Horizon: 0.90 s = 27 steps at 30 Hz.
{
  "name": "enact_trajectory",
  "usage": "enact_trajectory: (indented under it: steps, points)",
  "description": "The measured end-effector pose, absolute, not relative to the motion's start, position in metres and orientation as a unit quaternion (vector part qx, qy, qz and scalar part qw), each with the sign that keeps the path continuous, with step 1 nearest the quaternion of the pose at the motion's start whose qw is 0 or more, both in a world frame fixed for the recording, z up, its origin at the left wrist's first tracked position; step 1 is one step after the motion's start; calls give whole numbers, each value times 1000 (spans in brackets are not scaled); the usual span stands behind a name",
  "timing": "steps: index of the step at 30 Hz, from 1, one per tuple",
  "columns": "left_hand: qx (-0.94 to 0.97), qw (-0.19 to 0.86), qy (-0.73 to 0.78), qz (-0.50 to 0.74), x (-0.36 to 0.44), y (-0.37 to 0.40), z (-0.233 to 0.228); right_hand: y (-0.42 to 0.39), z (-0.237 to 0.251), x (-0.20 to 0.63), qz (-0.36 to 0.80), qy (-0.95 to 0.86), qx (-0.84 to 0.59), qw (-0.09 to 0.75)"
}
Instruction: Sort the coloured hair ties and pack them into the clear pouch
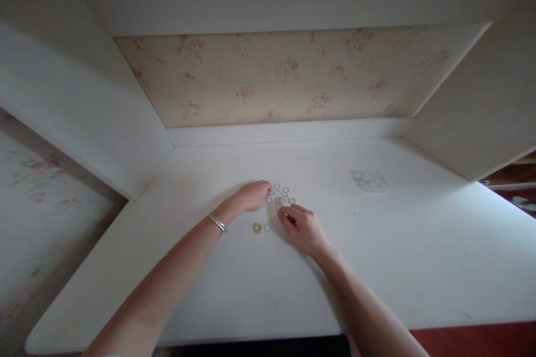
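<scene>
Several small thin rings (281,194), some red and some pale, lie spread in a cluster on the white desk top (410,245). My left hand (252,196), a silver bangle on its wrist, rests at the cluster's left edge with its fingertips touching the rings. My right hand (302,227) sits just below the cluster, its fingertips pinched together at the nearest rings; whether they grip one is too small to tell. One single ring (267,227) and a small yellowish round piece (257,228) lie apart between my two wrists.
A small clear plastic bag (369,180) lies on the desk at the back right. The desk sits in a white alcove with side walls left and right and a floral-papered back wall (285,75). A red floor shows beyond the front edge.
</scene>
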<state>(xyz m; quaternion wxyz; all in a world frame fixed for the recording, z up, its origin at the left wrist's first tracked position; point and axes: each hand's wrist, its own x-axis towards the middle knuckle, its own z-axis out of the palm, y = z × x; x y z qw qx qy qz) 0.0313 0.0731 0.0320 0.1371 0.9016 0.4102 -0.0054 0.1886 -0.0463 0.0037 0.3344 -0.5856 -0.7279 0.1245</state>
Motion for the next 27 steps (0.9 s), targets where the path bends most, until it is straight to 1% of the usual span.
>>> enact_trajectory:
  steps: [5,9,13,19,27]
  points:
    - [913,137,383,32,13,45,38,-45,4,189,131,-723,-588,340]
    - [925,147,351,9,1,14,45,-43,3,189,139,-719,-583,352]
    - [933,107,342,-22,-4,-6,50,-43,2,188,142,-720,-581,352]
    - [943,62,324,-41,-3,-9,48,-42,1,189,142,-718,-583,354]
    - [945,69,315,-46,0,-6,42,-43,2,189,141,-712,-583,365]
